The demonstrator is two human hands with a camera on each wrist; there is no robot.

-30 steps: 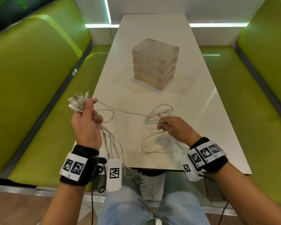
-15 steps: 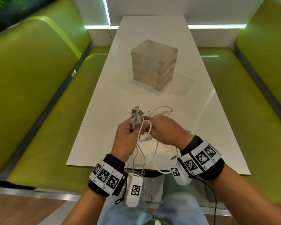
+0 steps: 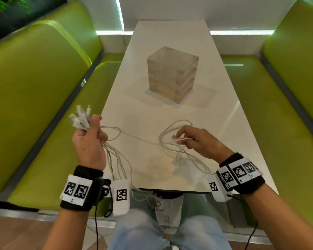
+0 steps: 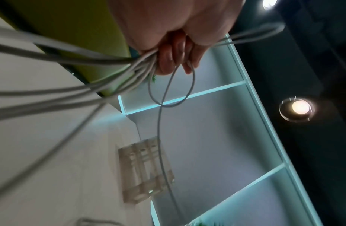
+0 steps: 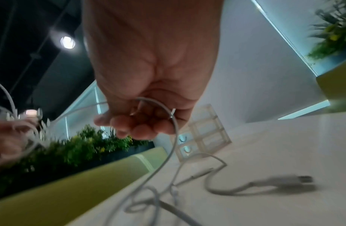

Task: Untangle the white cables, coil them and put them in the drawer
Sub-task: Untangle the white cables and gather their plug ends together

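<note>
My left hand is raised over the table's left edge and grips a bundle of white cable plugs; their cords hang down past the table's near edge. In the left wrist view the fingers curl round several cords. My right hand hovers low over the table and pinches one white cable end; its loops lie tangled on the tabletop. One strand runs across the table between both hands. The right wrist view shows the fingers round a thin cable.
A translucent drawer box stands mid-table on the white table. Green padded benches run along both sides. A loose plug lies on the tabletop near my right hand. My knees are below the near edge.
The hands met at the table's middle half a second ago and have now parted again: the left swung out left with the plug bundle, the right stayed holding one cable end.
</note>
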